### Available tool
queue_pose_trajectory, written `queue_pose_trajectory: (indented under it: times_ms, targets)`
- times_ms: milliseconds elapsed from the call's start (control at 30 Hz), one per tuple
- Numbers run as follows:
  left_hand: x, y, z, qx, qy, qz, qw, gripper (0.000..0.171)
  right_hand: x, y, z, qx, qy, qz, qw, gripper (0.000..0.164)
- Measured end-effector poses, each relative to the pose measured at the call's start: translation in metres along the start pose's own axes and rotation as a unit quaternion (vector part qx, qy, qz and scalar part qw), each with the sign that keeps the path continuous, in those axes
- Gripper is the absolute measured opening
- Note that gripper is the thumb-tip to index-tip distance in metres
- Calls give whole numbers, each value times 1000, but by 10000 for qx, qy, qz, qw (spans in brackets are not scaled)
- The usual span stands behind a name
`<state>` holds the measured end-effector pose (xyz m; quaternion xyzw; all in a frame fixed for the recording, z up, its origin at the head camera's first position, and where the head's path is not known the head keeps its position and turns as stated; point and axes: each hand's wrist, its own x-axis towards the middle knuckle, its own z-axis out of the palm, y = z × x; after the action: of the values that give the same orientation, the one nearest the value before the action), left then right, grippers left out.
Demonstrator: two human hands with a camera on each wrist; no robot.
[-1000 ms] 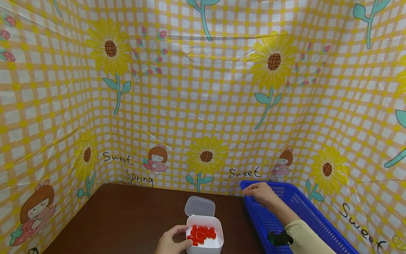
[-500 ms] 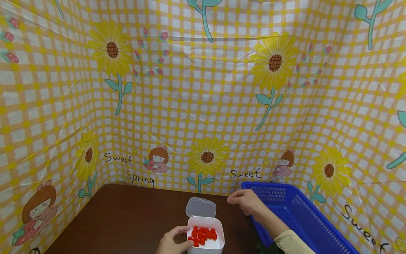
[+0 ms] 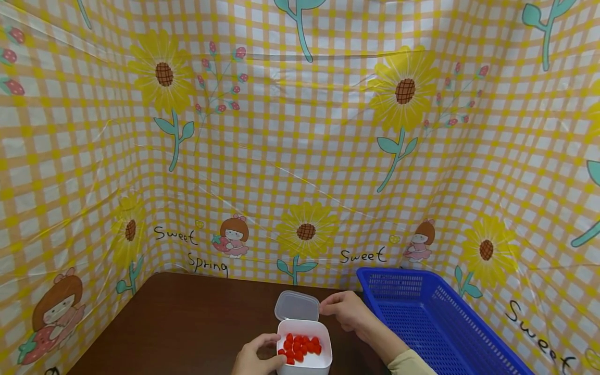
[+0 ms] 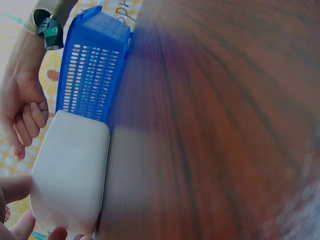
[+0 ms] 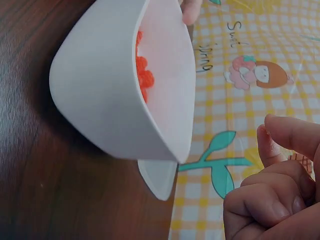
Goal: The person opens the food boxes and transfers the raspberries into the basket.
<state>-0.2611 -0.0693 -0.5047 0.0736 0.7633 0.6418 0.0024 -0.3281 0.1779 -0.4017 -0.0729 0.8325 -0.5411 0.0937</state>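
Note:
A white square box [image 3: 307, 364] stands on the dark wooden table, its top uncovered, with several small glossy red pieces [image 3: 298, 345] on its floor. My left hand [image 3: 258, 355] grips the box at its left side, thumb at the near rim and fingers at the wall. Beyond the box, close to its far right corner, hovers my right hand [image 3: 344, 311]. Its thumb and index finger are bent towards each other and the other fingers curl in; no object shows between them. A translucent lid [image 3: 297, 306] lies behind the box, near the right fingertips.
A blue perforated basket [image 3: 407, 307] stands at the right, under the right forearm. Checked cloth [image 3: 304, 130] with sunflowers walls in the back and sides. Brown table surface [image 3: 187, 323] extends left of the box.
My right hand has moved left and nearer, from over the basket's far left corner to beside the lid. The left hand and the box have stayed in place.

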Motion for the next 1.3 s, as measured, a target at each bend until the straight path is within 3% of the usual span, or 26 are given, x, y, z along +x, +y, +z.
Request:
queue_pose_trajectory:
  times_ms: [267, 867, 1300]
  targets:
    - [0, 2, 0, -80, 37, -5, 10000, 42, 4, 0, 19, 89, -203, -32, 9997, 18]
    - [-1, 2, -3, -16, -116, 105, 9999, 43, 4, 11, 61, -262, -541, 35, 9982, 14]
    - [-2, 3, -4, 118, -103, 267, 9995, 41, 6, 26, 84, -296, -575, -388, 9971, 12]
